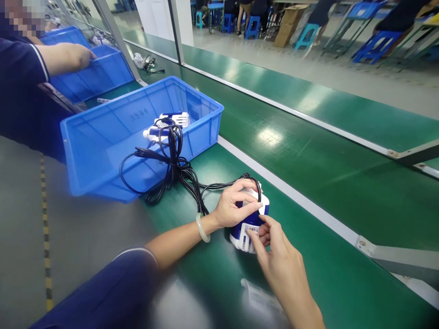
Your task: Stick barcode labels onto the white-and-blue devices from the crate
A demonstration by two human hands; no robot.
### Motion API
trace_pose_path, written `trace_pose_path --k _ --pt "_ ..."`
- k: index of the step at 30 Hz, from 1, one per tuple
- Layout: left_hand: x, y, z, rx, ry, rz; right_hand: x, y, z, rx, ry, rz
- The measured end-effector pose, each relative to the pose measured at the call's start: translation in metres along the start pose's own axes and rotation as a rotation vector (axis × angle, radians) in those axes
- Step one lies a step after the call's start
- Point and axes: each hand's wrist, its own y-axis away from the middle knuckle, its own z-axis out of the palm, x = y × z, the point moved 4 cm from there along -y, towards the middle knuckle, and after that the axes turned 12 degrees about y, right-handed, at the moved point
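Note:
A small blue and white pump (245, 236) with a slotted white front stands on the green worktop. My left hand (236, 203) is closed over its upper part, fingers round the top and thumb across the side. On the pump's front is a small printed label (252, 228). My right hand (279, 251) has its thumb at that label and its index finger against the pump's side, the other fingers curled. A black cable (219, 186) runs from the pump's top to a bundled coil hanging over the blue crate's edge.
The blue crate (103, 171) to the left holds several blue and white pumps (176, 119). Beyond it, a co-worker's arm (65, 59) reaches into another blue crate (120, 73). Metal posts and a rail (291, 112) edge the worktop (339, 274). A pale patch lies near the front, unclear.

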Motion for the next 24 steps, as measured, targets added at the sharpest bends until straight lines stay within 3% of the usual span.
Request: trace_pose_path --k 7,16,24 --pt "-0.001 0.001 0.000 0.002 0.025 0.014 0.011 -0.008 -0.002 0.010 0.021 0.018" --pt "0.001 0.002 0.002 -0.042 0.030 0.032 0.035 -0.009 0.020 -0.317 -0.208 0.228" --pt "0.007 0.002 0.006 -0.073 0.037 0.091 0.028 -0.008 0.024 -0.276 -0.210 0.277"
